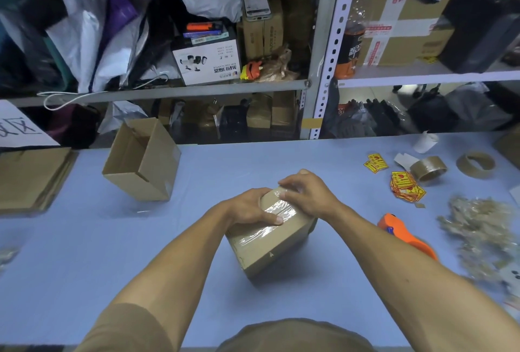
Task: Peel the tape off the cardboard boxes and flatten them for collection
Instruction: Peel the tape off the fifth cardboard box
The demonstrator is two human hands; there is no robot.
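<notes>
The tape-peeling step looks underway: on the tabletop (84, 253) the left hand (250, 208) grips the sealed box (270, 242) while the right hand (306, 194) curls over its taped far end, needing next a lifted tape edge.

Right of the grip, an orange plastic tape dispenser (405, 236) lies on the pale blue tabletop (84, 253). Farther right and beyond it sit red-and-yellow stickers (405, 185), a brown tape roll (428, 168) and an empty cardboard ring (475, 164). Grey metal shelving (323, 50) stands behind.
</notes>
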